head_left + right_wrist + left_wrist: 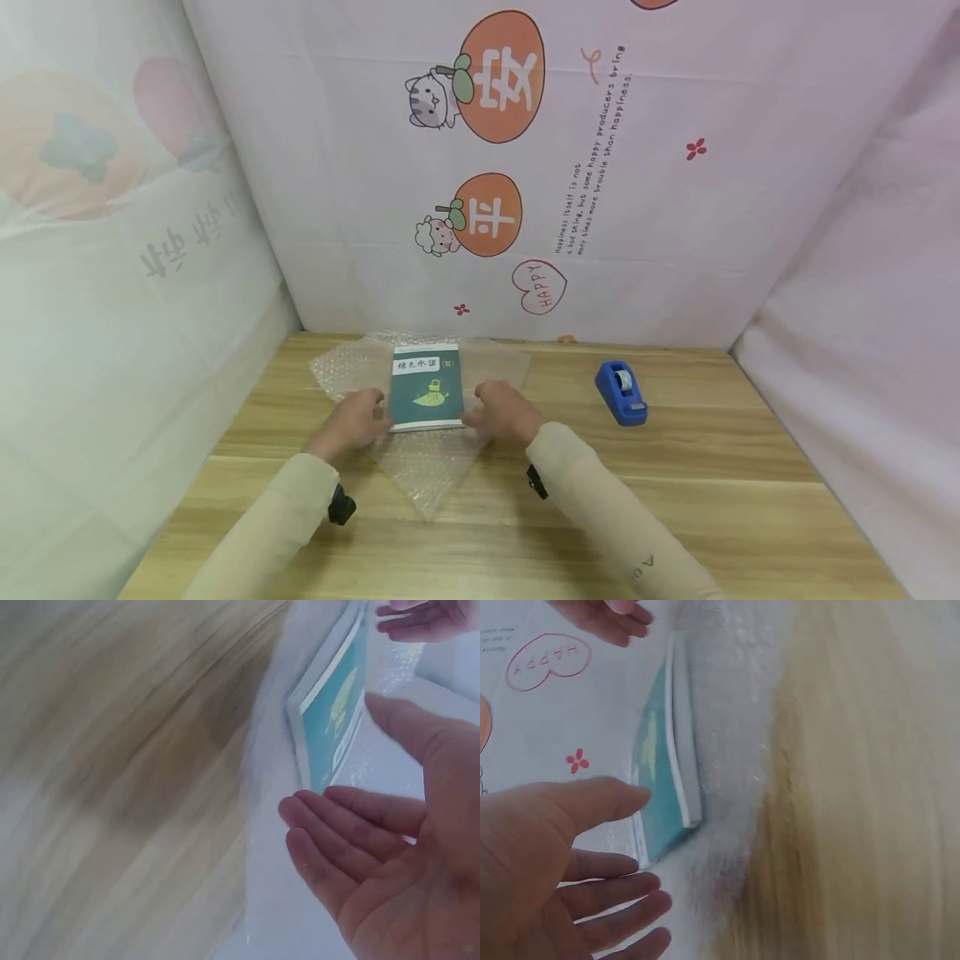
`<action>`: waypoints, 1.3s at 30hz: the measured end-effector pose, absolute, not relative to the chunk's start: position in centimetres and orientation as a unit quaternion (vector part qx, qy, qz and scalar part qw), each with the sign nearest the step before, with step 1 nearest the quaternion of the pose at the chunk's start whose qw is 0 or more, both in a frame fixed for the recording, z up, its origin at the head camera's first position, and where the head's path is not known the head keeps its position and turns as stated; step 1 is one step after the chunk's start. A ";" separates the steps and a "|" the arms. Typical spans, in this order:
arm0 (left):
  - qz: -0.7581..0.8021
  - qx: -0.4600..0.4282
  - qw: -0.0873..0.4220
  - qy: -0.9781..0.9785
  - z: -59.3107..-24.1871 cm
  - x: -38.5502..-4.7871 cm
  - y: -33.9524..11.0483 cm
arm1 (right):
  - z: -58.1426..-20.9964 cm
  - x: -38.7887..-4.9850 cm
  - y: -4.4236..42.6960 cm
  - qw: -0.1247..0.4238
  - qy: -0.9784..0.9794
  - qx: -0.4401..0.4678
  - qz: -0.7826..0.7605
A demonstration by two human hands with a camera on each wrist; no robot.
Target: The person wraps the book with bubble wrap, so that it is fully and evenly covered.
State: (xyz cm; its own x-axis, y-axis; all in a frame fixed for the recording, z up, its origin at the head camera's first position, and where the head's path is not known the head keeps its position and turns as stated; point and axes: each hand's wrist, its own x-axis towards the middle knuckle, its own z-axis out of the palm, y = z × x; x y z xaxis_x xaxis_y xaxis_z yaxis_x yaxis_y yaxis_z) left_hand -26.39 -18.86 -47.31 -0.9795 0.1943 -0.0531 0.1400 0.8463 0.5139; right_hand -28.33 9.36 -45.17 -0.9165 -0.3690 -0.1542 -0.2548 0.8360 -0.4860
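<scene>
A green book (411,402) with a white label and a yellow leaf drawing lies face up on a sheet of bubble wrap (431,471). Beside the book's left edge is the left hand (358,419), thumb and fingers spread apart. The right hand (504,408) is at its right edge in the same way. In the left wrist view, the left hand (577,855) has its thumb and fingertips around a corner of the book (660,765). In the right wrist view, the right hand (390,825) has relaxed fingers close to the book (330,712); contact is unclear.
A blue tape dispenser (621,393) stands on the wooden table (675,517), right of the bubble wrap. Printed white cloth (360,167) hangs behind the table's back edge, and pale cloth also borders the left and right sides.
</scene>
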 end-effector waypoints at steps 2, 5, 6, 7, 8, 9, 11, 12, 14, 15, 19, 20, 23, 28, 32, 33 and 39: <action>0.243 0.111 0.052 0.962 -47.4 -25.9 -19.0 | -45.2 -28.3 9.6 0.122 0.953 -0.187 -0.203; 0.206 0.142 0.052 0.967 -47.6 -25.4 -19.4 | -45.3 -28.0 10.1 0.116 0.958 -0.217 -0.148; 0.195 0.151 0.052 0.968 -47.7 -25.2 -19.6 | -45.3 -27.9 10.2 0.112 0.959 -0.225 -0.128; 0.187 0.160 0.051 0.968 -47.9 -25.1 -19.7 | -45.4 -27.7 10.4 0.108 0.961 -0.231 -0.109; 0.179 0.167 0.052 0.968 -48.0 -25.0 -19.9 | -45.6 -27.5 10.5 0.104 0.962 -0.237 -0.085; 0.179 0.173 0.054 0.967 -48.1 -24.9 -20.0 | -45.7 -27.3 10.7 0.101 0.962 -0.245 -0.061; 0.177 0.184 0.058 0.965 -48.4 -24.8 -20.3 | -46.3 -27.1 10.9 0.092 0.961 -0.259 -0.024; 0.180 0.189 0.063 0.963 -48.6 -24.7 -20.4 | -46.6 -27.0 11.0 0.087 0.960 -0.267 -0.014; 0.186 0.191 0.077 0.961 -48.8 -24.6 -20.6 | -47.2 -26.8 11.2 0.082 0.957 -0.279 -0.002; 0.187 0.195 0.078 0.960 -49.0 -24.7 -20.7 | -47.6 -26.8 11.3 0.080 0.956 -0.282 -0.002; 0.188 0.200 0.096 0.957 -49.3 -24.5 -20.8 | -48.8 -26.6 11.4 0.075 0.956 -0.283 -0.003; 0.189 0.200 0.100 0.956 -49.4 -24.5 -20.8 | -49.1 -26.6 11.4 0.074 0.956 -0.283 0.001; 0.189 0.194 0.112 0.956 -49.9 -24.5 -20.6 | -49.6 -26.5 11.4 0.077 0.956 -0.282 0.005; 0.177 0.183 0.110 0.961 -51.8 -25.0 -20.9 | -50.0 -26.2 11.5 0.088 0.955 -0.284 0.009; 0.186 0.177 0.108 0.960 -52.4 -25.1 -20.9 | -49.9 -26.2 11.7 0.092 0.954 -0.285 0.000; 0.186 0.176 0.110 0.960 -52.3 -25.0 -20.9 | -49.9 -26.1 11.8 0.093 0.954 -0.285 -0.001; 0.218 0.197 0.106 0.950 -51.5 -23.9 -20.1 | -49.9 -25.8 12.3 0.096 0.953 -0.288 0.003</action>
